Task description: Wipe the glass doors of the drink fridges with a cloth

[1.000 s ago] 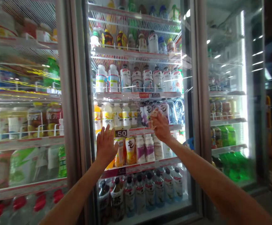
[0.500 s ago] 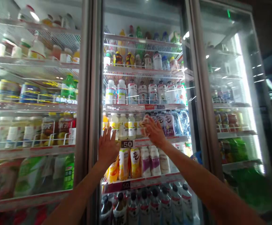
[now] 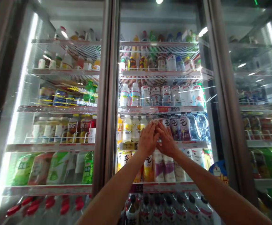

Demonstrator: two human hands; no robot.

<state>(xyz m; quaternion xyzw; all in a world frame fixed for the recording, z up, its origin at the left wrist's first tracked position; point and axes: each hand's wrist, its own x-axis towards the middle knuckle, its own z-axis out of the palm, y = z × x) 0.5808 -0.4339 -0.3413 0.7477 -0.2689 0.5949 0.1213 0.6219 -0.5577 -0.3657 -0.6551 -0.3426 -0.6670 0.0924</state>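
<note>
Both my hands meet at mid-height against the middle glass door (image 3: 159,18) of a drinks fridge. My left hand (image 3: 147,140) lies with its fingers stretched upward, the tips beside the other hand's. At its right, my right hand (image 3: 166,139) has its fingers bent over a small pale, crumpled piece, apparently cloth (image 3: 158,120); most of that is hidden by the fingers. Behind the hands, bottles of yellow-labelled drink (image 3: 127,128) and dark-purple-labelled bottles (image 3: 184,126) line a shelf. Beneath them stand purple-and-white bottles (image 3: 159,168), partly covered by my forearms.
Metal door frames (image 3: 109,93) rise left and right of the middle door. The left fridge section holds green bottles (image 3: 88,167) and red-capped bottles (image 3: 50,201). A blue round sticker (image 3: 218,172) is low at the right. Dark-capped bottles (image 3: 168,206) fill the bottom shelf.
My left hand has moved right from the door's left side to meet my right hand. My view has shifted left, showing more of the left fridge section.
</note>
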